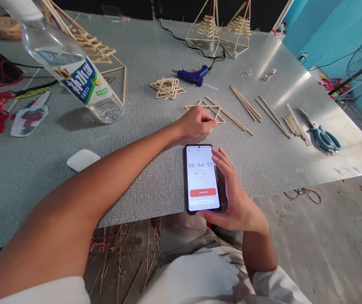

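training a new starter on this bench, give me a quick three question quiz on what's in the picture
1. True or false: the right hand holds a phone showing a timer.
2. What does the left hand touch? A) scissors B) thin wooden sticks C) glue gun
3. Fill in: the blue glue gun lies on the table just to the right of a small stick ____.

Key
1. True; the screen reads 00:54:57.
2. B; its fingers rest on the sticks, while the scissors lie far to the right.
3. star.
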### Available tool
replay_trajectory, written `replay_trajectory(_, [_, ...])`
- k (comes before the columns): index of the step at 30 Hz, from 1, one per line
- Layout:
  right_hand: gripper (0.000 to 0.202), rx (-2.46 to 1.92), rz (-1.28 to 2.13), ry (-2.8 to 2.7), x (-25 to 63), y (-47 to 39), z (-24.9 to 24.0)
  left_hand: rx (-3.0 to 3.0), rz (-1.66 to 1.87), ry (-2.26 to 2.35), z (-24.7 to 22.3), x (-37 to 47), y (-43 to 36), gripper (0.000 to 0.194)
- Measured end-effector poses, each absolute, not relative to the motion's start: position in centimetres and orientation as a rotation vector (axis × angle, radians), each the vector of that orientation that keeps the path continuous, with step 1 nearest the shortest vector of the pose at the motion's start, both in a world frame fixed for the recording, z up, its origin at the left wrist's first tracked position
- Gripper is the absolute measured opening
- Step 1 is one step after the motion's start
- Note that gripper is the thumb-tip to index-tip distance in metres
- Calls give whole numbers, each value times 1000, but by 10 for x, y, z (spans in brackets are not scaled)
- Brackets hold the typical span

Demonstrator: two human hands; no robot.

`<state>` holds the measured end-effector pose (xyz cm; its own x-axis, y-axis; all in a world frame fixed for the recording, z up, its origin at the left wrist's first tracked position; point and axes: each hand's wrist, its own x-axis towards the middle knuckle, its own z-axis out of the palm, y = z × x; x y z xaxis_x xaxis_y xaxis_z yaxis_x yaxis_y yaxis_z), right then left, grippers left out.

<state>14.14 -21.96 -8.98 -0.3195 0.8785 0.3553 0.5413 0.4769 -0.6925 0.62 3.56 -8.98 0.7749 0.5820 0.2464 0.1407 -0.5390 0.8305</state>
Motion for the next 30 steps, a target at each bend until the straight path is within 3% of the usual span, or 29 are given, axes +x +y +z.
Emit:
replay_trajectory(14, [121,-1203,590,-2037,142,-220,-88,2100,640,537,-88,6,35,54])
replay_trajectory(22, [107,-1307,495,-1969,134,-221,-90,2085,630,553,-86,6,34,53])
replay_trajectory(30, [106,-1301,495,-1948,133,-220,-92,2101,640,542,-89,7,36,53])
